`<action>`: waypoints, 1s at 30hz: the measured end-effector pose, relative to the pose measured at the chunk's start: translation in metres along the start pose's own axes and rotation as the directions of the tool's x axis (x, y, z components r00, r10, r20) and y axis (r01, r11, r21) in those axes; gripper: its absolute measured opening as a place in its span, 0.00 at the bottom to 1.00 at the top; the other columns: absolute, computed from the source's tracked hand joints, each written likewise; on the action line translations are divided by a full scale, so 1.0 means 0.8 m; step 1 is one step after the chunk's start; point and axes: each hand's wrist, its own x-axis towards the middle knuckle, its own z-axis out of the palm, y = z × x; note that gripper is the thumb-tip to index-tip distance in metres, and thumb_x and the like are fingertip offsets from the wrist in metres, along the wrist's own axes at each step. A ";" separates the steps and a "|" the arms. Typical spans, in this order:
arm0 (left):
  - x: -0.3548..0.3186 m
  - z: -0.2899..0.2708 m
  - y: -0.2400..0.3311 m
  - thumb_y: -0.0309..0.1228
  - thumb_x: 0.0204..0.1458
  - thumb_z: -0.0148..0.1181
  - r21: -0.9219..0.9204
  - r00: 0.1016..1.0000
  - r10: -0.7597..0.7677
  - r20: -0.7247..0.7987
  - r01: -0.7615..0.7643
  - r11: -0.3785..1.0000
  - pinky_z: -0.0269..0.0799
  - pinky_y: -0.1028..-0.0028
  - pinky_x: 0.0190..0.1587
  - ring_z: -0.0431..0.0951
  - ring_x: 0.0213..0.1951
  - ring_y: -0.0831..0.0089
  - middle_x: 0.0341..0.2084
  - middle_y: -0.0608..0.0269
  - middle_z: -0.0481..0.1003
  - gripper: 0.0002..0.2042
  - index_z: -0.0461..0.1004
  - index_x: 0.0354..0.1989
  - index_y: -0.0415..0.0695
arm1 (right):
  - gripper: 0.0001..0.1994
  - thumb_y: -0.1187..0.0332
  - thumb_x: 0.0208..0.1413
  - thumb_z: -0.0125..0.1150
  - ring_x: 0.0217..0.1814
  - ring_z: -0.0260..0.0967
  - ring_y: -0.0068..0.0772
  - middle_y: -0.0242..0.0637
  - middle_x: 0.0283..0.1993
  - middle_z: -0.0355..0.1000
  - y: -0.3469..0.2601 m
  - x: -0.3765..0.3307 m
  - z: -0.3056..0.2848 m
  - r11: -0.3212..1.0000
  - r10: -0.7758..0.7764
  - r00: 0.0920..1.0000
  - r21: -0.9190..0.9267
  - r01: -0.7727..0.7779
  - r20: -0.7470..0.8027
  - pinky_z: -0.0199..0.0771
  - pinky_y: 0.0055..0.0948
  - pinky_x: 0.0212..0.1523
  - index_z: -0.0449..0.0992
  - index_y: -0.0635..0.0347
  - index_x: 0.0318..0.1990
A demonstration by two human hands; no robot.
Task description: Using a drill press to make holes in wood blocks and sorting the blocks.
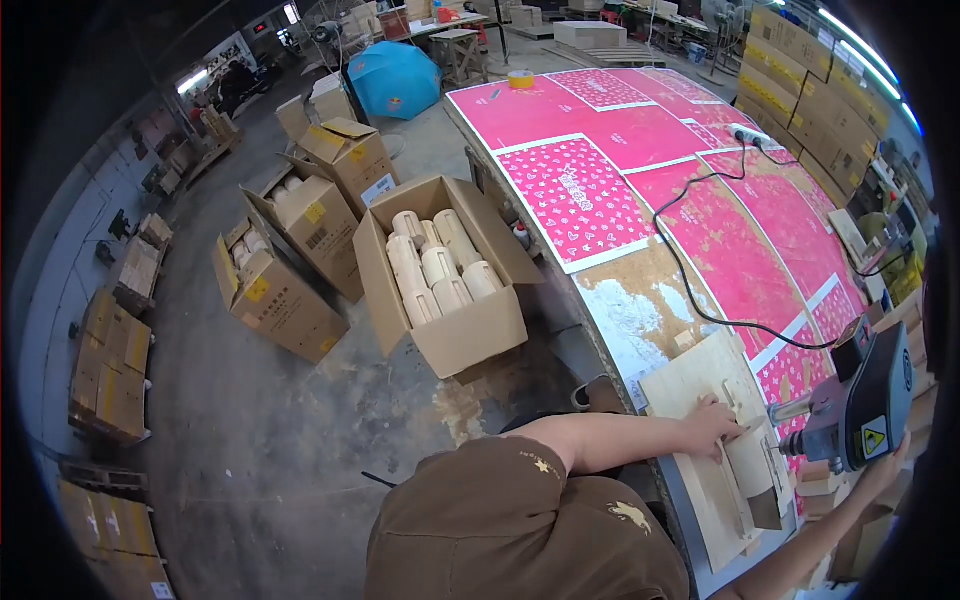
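Observation:
My left hand (708, 428) bends its fingers over a pale rounded wooden piece (748, 462), holding it against a plywood jig (690, 385) at the table's near right edge. Just to the right stands a small bench drill press (872, 405) with a dark head and a yellow warning triangle. Its spindle (792, 442) points at the wooden piece. My right hand (885, 468) reaches to the far right side of the drill press head. The head hides most of its fingers, so what they grip does not show.
An open carton (470, 345) of pale wooden cylinders (455, 240) stands left of the pink-covered table (600, 130). More cartons (285, 305) stand beyond it. A black cable (690, 290) crosses the table from a power strip (755, 138). A blue umbrella (395, 80) and stacked boxes (810, 100) are farther off.

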 end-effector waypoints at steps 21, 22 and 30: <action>-0.042 -0.161 -0.016 0.30 0.38 0.66 -0.412 0.981 -0.192 0.002 0.175 0.894 0.61 0.81 0.26 0.67 0.25 0.82 0.21 0.69 0.70 0.09 0.75 0.26 0.40 | 0.15 0.71 0.40 0.63 0.38 0.60 0.46 0.40 0.34 0.65 -0.113 -0.284 0.015 0.991 -0.059 0.943 -0.094 0.094 0.327 0.61 0.39 0.37 0.69 0.60 0.37; -0.039 -0.166 -0.010 0.30 0.38 0.66 -0.413 0.981 -0.192 0.020 0.183 0.892 0.61 0.81 0.26 0.67 0.25 0.82 0.21 0.69 0.70 0.09 0.75 0.26 0.40 | 0.15 0.71 0.40 0.63 0.38 0.60 0.46 0.40 0.34 0.65 -0.114 -0.287 0.012 0.992 -0.040 0.944 -0.101 0.077 0.329 0.61 0.39 0.37 0.69 0.60 0.37; -0.026 -0.160 0.041 0.41 0.43 0.64 -0.528 0.693 -0.665 0.277 0.688 0.498 0.56 0.82 0.18 0.64 0.16 0.84 0.15 0.66 0.70 0.17 0.74 0.21 0.36 | 0.14 0.71 0.40 0.63 0.39 0.60 0.43 0.38 0.34 0.65 -0.118 -0.299 0.011 0.995 -0.087 0.938 -0.014 0.098 0.336 0.60 0.37 0.39 0.69 0.59 0.36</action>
